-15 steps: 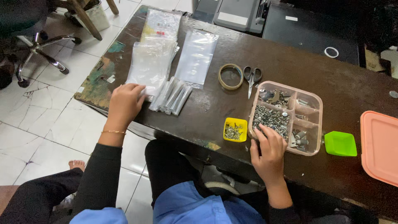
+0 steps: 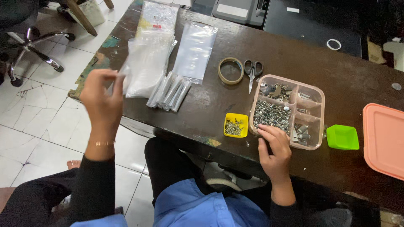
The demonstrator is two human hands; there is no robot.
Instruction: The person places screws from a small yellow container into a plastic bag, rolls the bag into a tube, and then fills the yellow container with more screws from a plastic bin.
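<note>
Head view: left hand (image 2: 102,101) raised off the table (image 2: 235,50) at its near-left edge, grip pinched on a small clear plastic bag (image 2: 119,77) between thumb and fingertips; the bag is thin and hard to make out. Just right of that grip: a stack of clear bags (image 2: 147,63), then a row of rolled or folded bags (image 2: 169,91) fanned beside it. One more flat clear bag (image 2: 195,50) lies farther right of the stack.

Right hand (image 2: 275,151) rests at the near edge of the pink divided tray (image 2: 322,90), fingers curled loosely over the big compartment full of small metal screws (image 2: 271,113). Cannot tell whether that grip holds a screw. Small yellow tub (image 2: 236,125) with a few screws sits just left of this hand; green tub (image 2: 343,137) is right of it, past the tray. Pink lid (image 2: 385,138) lies farther right. Beyond the tray: tape roll (image 2: 230,70) and scissors (image 2: 252,71), side by side.
</note>
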